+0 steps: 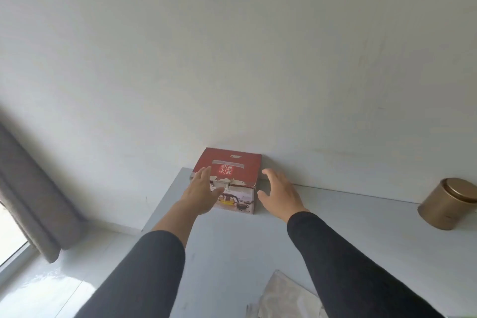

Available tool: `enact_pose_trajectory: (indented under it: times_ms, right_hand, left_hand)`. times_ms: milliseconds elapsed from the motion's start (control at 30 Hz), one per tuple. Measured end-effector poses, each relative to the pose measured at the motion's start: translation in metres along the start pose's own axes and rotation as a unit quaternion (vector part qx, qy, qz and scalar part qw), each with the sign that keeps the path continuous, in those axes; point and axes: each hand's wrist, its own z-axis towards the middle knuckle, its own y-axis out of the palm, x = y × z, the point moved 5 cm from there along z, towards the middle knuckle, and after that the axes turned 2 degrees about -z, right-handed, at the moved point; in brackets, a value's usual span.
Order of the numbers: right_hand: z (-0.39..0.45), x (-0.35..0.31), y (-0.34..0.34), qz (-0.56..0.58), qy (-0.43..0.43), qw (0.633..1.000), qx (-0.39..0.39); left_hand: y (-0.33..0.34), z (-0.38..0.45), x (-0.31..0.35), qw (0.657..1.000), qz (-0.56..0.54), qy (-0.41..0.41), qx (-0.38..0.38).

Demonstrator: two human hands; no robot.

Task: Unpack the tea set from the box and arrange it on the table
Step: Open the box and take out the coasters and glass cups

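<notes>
Box: a red box (228, 179) with Chinese characters on its lid and a teapot picture on its near side is sitting closed on the white table (232, 245), at the far left corner, its back against the wall (232, 46)
Left hand: the left hand (200, 192) is reaching out at the box's left side, fingers straight and spread, overlapping the box's near left corner; contact cannot be told
Right hand: the right hand (280, 192) is hovering just right of the box, fingers loosely spread, thumb pointing toward the box, holding nothing
Hands together: the two are standing apart, one on each side of the box, both in dark sleeves (348, 261)
Tin: a round gold tin (447, 204) with a lid is standing well to the right of the box, on the same table
Wrapping: a pale crumpled sheet (284, 297) is lying nearer than the box, under the right forearm
Curtain: a grey curtain (31, 193) is hanging far left of the box, beside a bright window
</notes>
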Motion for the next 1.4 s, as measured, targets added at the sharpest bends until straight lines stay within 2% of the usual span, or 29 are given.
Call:
enact_pose_trajectory:
  times_ms: [133, 333, 533, 667, 800, 900, 1000, 1300, 1400]
  right_hand:
    - [0.019, -0.013, 0.044, -0.018, -0.013, 0.999, -0.045]
    - [0.057, -0.012, 0.078, -0.027, 0.062, 0.998, -0.008]
    - [0.078, -0.018, 0.099, -0.065, 0.077, 0.991, 0.092]
    - [0.087, -0.025, 0.106, -0.042, 0.077, 0.988, 0.129]
    - [0.079, -0.034, 0.114, -0.074, 0.041, 0.976, 0.203]
    - [0.071, -0.043, 0.121, -0.129, 0.026, 0.965, 0.225]
    - [0.07, -0.047, 0.123, -0.149, 0.059, 0.961, 0.225]
    - [0.064, -0.062, 0.138, -0.158, 0.138, 0.951, 0.226]
    - [0.064, -0.065, 0.151, -0.097, 0.175, 0.959, 0.2]
  left_hand:
    - [0.007, 0.023, -0.034, 0.999, 0.018, -0.026, -0.034]
    - [0.014, 0.081, -0.053, 0.995, 0.041, 0.022, -0.083]
    - [0.018, 0.13, -0.067, 0.993, 0.019, 0.057, -0.099]
    - [0.013, 0.151, -0.075, 0.992, -0.024, 0.067, -0.107]
    - [0.014, 0.157, -0.077, 0.989, -0.037, 0.086, -0.117]
    - [0.013, 0.159, -0.081, 0.983, -0.042, 0.104, -0.146]
    - [0.012, 0.159, -0.086, 0.976, -0.026, 0.115, -0.181]
    - [0.011, 0.155, -0.083, 0.981, -0.076, 0.112, -0.141]
    - [0.013, 0.154, -0.084, 0.981, -0.111, 0.105, -0.121]
